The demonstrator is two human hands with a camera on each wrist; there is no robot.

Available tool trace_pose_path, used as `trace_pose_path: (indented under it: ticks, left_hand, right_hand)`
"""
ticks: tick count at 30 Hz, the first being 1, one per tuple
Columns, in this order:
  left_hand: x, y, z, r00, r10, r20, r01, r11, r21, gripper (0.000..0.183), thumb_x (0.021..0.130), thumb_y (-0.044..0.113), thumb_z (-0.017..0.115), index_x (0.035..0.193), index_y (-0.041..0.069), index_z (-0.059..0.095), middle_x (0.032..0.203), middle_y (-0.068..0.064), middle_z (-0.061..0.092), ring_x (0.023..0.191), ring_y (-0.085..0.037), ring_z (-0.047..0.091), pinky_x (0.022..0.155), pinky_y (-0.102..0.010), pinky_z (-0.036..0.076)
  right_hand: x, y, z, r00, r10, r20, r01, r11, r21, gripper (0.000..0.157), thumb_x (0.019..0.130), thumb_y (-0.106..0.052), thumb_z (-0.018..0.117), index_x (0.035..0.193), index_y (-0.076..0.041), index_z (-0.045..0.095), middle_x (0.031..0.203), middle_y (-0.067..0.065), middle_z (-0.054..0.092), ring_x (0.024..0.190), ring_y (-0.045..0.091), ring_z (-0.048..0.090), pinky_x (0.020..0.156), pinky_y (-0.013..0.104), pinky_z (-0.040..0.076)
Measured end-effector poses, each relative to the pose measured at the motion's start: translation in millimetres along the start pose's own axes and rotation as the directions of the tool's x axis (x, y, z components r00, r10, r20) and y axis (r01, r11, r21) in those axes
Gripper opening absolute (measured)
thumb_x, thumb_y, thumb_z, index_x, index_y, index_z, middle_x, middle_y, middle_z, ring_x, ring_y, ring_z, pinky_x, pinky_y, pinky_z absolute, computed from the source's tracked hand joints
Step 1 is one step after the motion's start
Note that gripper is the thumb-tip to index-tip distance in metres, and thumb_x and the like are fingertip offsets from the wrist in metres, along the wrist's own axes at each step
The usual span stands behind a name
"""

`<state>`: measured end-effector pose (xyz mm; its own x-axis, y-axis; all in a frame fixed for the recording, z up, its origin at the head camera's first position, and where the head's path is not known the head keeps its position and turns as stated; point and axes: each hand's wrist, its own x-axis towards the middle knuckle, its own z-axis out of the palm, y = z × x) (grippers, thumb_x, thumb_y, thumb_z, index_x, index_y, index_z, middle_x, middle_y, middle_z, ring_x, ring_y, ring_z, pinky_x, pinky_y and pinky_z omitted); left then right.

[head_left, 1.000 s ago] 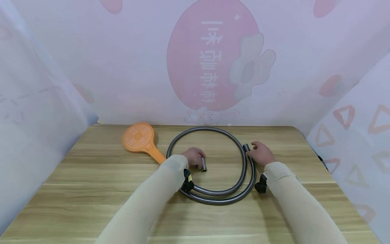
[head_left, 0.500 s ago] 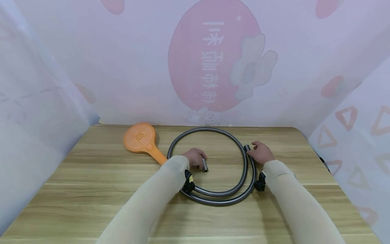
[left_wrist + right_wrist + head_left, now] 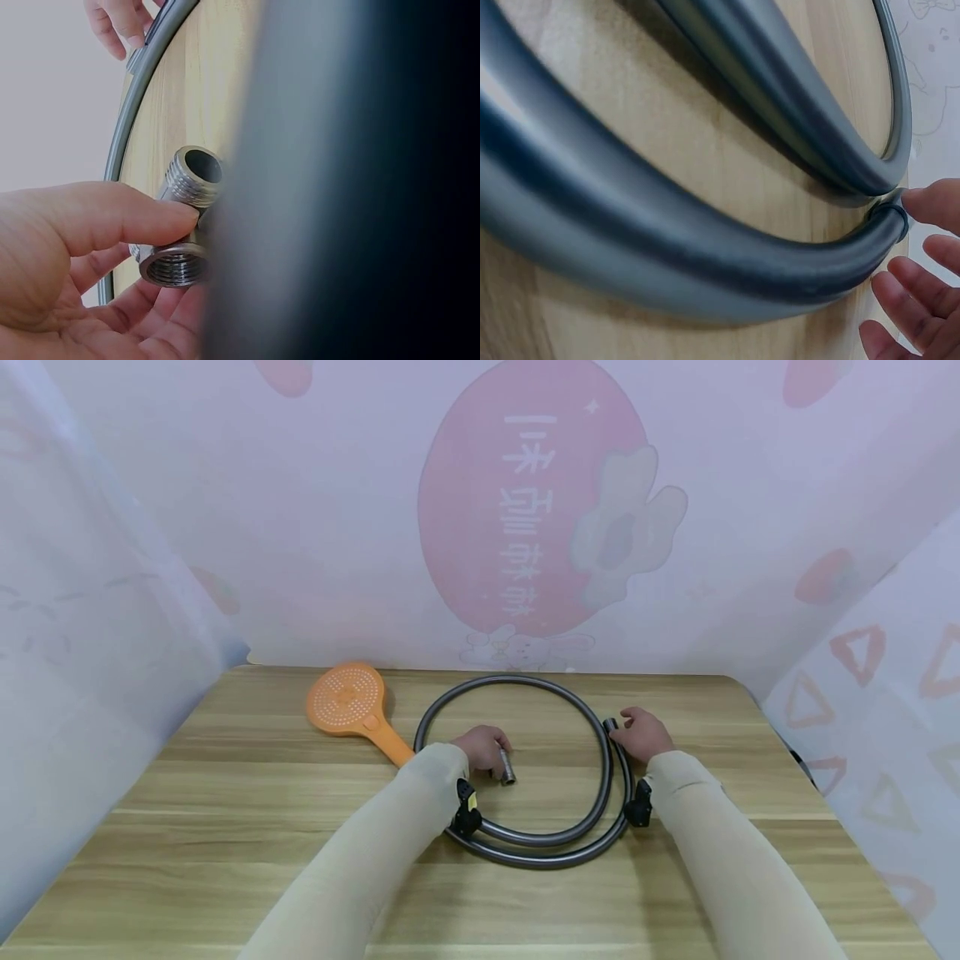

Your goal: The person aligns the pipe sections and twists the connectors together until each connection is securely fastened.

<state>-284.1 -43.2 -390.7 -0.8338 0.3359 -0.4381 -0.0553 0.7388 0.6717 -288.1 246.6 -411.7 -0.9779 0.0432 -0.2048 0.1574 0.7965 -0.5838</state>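
My left hand [image 3: 483,748] pinches a metal three-way pipe fitting [image 3: 191,180] between thumb and fingers, above the area ringed by the hose. One outlet has outer threads and another opening [image 3: 176,270] has threads inside. A dark grey shower hose [image 3: 543,862] lies coiled on the table. My right hand [image 3: 643,737] is at the hose's end connector [image 3: 611,725], with its thumb [image 3: 934,204] against it and the other fingers loosely bent and apart from the hose. An orange shower head [image 3: 347,700] lies to the left, the end of its handle hidden behind my left forearm.
Everything lies on a wood-grain table [image 3: 225,860]. A pale printed curtain [image 3: 337,527] rises behind the table's back edge, with more printed fabric on both sides. Each wrist carries a small black camera.
The view has shifted slightly, so the scene sits a little further right. The fitting in my left hand has tilted slightly, its lower end to the right. My right hand stays at the connector.
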Motion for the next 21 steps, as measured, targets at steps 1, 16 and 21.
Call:
trace_pose_path:
  ticks: [1, 16, 21]
  left_hand:
    - [-0.4, 0.2, 0.1, 1.000, 0.002, 0.001, -0.002, 1.000, -0.003, 0.039, 0.072, -0.013, 0.068, 0.107, 0.004, 0.065, 0.084, -0.006, 0.057, 0.066, -0.016, 0.047, 0.054, -0.027, 0.039]
    - [-0.1, -0.6, 0.4, 1.000, 0.010, -0.004, -0.010, 1.000, -0.007, 0.038, 0.071, -0.013, 0.068, 0.105, 0.004, 0.065, 0.085, -0.006, 0.058, 0.067, -0.016, 0.048, 0.055, -0.027, 0.040]
    - [-1.8, 0.3, 0.1, 1.000, 0.015, -0.005, -0.015, 1.000, 0.014, 0.037, 0.071, -0.011, 0.068, 0.105, 0.004, 0.065, 0.085, -0.006, 0.058, 0.068, -0.015, 0.048, 0.056, -0.027, 0.041]
  right_hand:
    - [0.0, 0.0, 0.3, 1.000, -0.003, -0.001, 0.003, 1.000, -0.002, 0.056, 0.096, -0.019, 0.055, 0.141, 0.009, 0.037, 0.134, 0.033, 0.047, 0.120, 0.045, 0.048, 0.098, 0.053, 0.043]
    - [7.1, -0.1, 4.1, 1.000, -0.019, 0.009, 0.020, 0.997, -0.075, 0.053, 0.095, -0.016, 0.055, 0.137, 0.013, 0.042, 0.130, 0.032, 0.052, 0.116, 0.042, 0.053, 0.097, 0.050, 0.045]
    - [7.4, -1.5, 4.8, 1.000, -0.019, 0.004, 0.019, 0.995, -0.100, 0.047, 0.094, -0.015, 0.054, 0.132, 0.012, 0.049, 0.129, 0.030, 0.054, 0.111, 0.040, 0.057, 0.094, 0.050, 0.047]
